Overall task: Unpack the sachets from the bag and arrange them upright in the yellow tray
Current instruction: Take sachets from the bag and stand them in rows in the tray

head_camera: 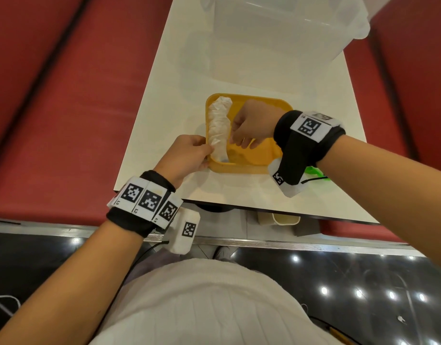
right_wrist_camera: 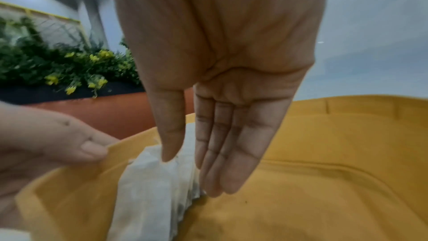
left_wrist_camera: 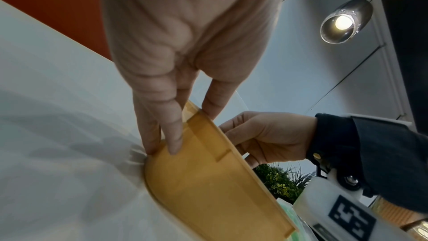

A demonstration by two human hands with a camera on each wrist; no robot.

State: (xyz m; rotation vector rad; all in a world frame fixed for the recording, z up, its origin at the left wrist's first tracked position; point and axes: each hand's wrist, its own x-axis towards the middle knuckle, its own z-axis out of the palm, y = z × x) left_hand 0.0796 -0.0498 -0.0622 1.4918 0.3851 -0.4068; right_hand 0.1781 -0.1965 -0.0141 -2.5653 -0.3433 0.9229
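The yellow tray [head_camera: 261, 155] sits near the front of the white table [head_camera: 164, 95]. A row of white sachets [head_camera: 220, 123] stands along its left wall. My left hand [head_camera: 207, 155] pinches the tray's left rim, thumb on the rim and fingers on the outer wall [left_wrist_camera: 208, 180]. My right hand [head_camera: 237, 141] is inside the tray, its straight fingers [right_wrist_camera: 222, 171] against the right side of the sachets [right_wrist_camera: 150, 190] and its thumb touching their tops. A green bag [head_camera: 316, 171] lies by the tray's right front corner, mostly hidden under my right wrist.
A large clear plastic box [head_camera: 276, 28] stands at the far end of the table. Red benches [head_camera: 52, 95] run along both sides. The table's front edge is just below the tray. The right part of the tray floor [right_wrist_camera: 324, 199] is bare.
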